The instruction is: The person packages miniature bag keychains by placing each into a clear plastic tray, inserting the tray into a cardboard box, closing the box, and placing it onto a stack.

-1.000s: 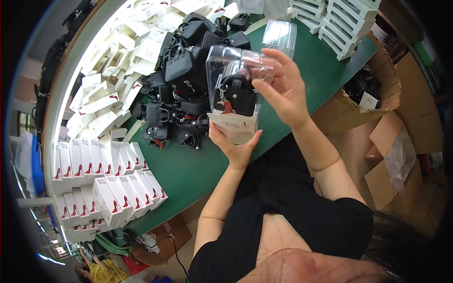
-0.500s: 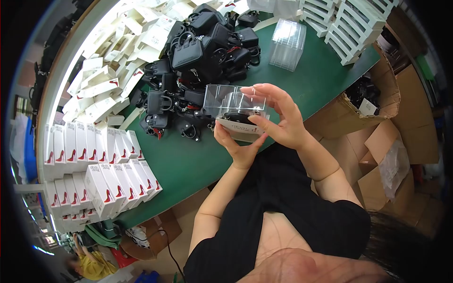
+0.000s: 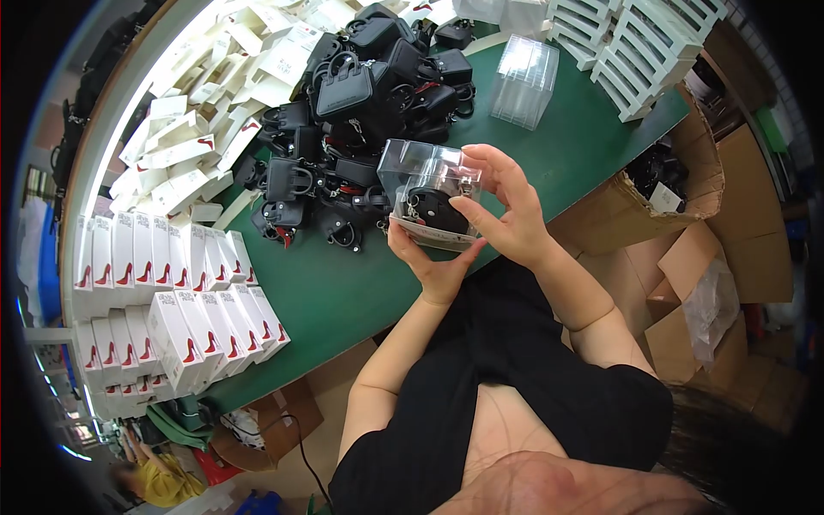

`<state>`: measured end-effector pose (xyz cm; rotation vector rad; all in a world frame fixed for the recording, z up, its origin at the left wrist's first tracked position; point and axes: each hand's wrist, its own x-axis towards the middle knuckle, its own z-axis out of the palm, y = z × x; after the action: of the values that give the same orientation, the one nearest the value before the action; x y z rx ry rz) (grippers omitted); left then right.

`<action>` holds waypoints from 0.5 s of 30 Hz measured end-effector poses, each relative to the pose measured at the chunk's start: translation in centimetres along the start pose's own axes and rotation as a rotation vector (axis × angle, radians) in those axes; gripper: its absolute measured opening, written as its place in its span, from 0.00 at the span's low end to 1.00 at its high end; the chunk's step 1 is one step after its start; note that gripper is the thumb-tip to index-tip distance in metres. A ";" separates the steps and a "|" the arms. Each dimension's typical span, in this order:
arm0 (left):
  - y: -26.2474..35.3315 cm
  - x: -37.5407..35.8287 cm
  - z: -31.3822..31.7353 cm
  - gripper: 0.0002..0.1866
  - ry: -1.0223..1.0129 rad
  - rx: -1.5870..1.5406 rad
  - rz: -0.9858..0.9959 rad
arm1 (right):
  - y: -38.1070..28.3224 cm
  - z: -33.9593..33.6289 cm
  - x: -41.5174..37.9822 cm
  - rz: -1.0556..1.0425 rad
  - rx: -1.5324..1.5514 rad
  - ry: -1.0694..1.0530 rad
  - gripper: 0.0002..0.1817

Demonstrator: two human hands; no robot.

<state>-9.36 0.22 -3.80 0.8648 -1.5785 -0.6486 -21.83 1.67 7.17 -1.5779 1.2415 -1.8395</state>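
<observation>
Above the front edge of the table I hold a clear plastic box (image 3: 402, 163), tilted, with a small black bag (image 3: 432, 210) and metal chain inside it. A white printed card (image 3: 433, 233) forms its lower side. My left hand (image 3: 433, 268) grips the box from below, thumb and fingers apart along the card. On the right, my right hand (image 3: 515, 210) has its thumb and fingers curled around the box's side. Beyond the box lies a heap of small black bags (image 3: 352, 90).
White boxes with a red shoe print (image 3: 184, 339) stand in stacked rows at left; loose white cartons (image 3: 184, 146) pile behind. Clear covers (image 3: 524, 81) and white racks (image 3: 648, 64) stand at the back right. A cardboard box (image 3: 678, 202) is at right. A person in yellow (image 3: 167, 481) is at lower left.
The box has tilted in my hands, so more of the black bag and its chain shows through the clear side. My right fingers have shifted slightly along it.
</observation>
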 end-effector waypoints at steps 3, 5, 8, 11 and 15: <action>-0.1 -0.1 0.1 0.64 -0.008 -0.003 0.000 | -0.3 0.0 -0.1 -0.051 -0.039 0.005 0.29; -0.4 -0.4 0.2 0.63 -0.014 -0.003 0.011 | -0.8 0.0 -0.1 -0.105 -0.077 -0.012 0.28; -0.6 -0.5 0.2 0.63 -0.019 -0.005 0.014 | -0.9 0.0 -0.1 -0.127 -0.113 -0.039 0.29; -0.6 -0.5 0.1 0.63 -0.028 -0.015 0.010 | -0.8 -0.1 -0.2 -0.116 -0.168 -0.093 0.30; -0.6 -0.6 0.1 0.63 -0.020 -0.057 0.003 | -0.7 -0.4 -0.3 -0.079 -0.174 -0.109 0.30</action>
<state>-9.35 0.41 -4.65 0.8160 -1.5715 -0.6989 -21.96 2.43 7.61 -1.8189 1.3371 -1.7056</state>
